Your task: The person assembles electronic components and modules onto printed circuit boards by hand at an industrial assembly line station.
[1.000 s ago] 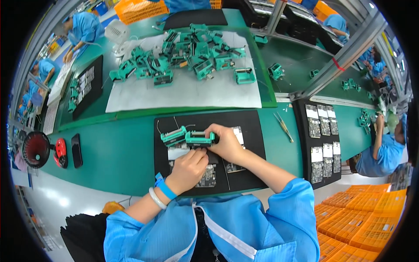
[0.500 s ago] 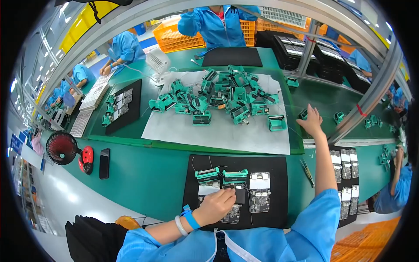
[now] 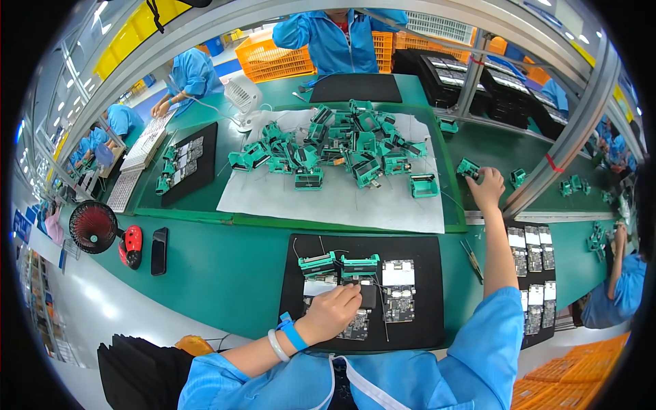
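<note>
Half a second ago the right hand [image 3: 488,188] was spread beside a green holder [image 3: 468,167]; now its thumb and fingers are drawn in, gripping the holder's right end, and the holder sits tilted beyond the right edge of the white sheet [image 3: 273,205]. The left hand [image 3: 333,313] remains on the black mat [image 3: 427,287], fingertips bunched against a black block [image 3: 367,295]; whether they grip it cannot be told. A slanted metal post [image 3: 567,137] rises just right of the right hand. Green tabletop [image 3: 219,287] stretches between phone [image 3: 159,251] and mat, whose lower edge nears the person's jacket [image 3: 273,379].
</note>
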{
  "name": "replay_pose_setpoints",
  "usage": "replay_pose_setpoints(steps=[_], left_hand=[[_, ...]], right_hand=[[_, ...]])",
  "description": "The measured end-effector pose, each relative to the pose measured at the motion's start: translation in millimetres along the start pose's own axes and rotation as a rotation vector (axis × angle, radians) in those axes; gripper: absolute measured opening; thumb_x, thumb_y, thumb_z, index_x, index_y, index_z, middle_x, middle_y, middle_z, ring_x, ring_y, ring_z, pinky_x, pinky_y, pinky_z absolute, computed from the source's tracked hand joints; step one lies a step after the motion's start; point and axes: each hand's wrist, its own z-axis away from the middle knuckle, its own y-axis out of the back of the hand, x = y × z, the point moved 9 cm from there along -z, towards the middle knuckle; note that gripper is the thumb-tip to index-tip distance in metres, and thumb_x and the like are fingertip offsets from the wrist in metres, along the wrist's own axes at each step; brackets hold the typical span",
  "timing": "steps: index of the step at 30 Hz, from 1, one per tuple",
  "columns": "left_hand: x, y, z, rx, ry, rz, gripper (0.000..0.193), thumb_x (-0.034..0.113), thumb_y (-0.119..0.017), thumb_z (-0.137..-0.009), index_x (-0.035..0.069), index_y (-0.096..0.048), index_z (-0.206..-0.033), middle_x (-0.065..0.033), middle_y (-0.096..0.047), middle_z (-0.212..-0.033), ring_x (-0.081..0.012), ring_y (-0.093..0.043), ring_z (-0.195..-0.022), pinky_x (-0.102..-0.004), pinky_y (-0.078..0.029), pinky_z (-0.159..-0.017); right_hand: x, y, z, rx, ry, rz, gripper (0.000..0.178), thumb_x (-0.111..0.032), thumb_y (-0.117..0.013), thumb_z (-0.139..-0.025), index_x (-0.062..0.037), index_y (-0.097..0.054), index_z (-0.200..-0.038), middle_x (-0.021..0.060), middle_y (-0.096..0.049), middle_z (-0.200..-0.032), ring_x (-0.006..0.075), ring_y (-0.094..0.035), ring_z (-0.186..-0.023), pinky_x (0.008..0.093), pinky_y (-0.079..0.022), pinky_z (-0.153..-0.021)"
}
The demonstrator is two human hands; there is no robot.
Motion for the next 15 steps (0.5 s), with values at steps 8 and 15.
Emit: replay_pose_setpoints(steps=[8,15], left_hand=[[5.7,3.3,0.3,0.037,0.005,-0.01,0.02,0.006,-0.069,-0.071,0.003,-0.065,-0.091,-0.0091,-0.067,-0.106,-0.0223,-0.066,-0.09,-0.0308,-0.056,-0.073],[9.4,2.1,-4.7,0.013,-0.021,0.016,0.02,0.005,-0.068,-0.072,0.004,-0.065,-0.091,-0.008,-0.068,-0.105,-0.0217,-0.067,-0.091,-0.0316,-0.056,-0.072]], right_hand=[[-23.2,-26.4,-12.1,-0.277,-0.199,0.087,0.066,-0.064,-0.061,-0.081,-0.0223,-0.058,-0.132,0.0138,-0.067,-0.121,0.0381,-0.061,-0.113,0.066,-0.031,-0.1],[12.1,-28.5,-17.0,-0.094,-0.299,-0.134,0.04,-0.031,-0.077,-0.074,-0.0136,-0.066,-0.108,0.0163,-0.068,-0.106,0.038,-0.064,-0.103,0.0487,-0.053,-0.081]])
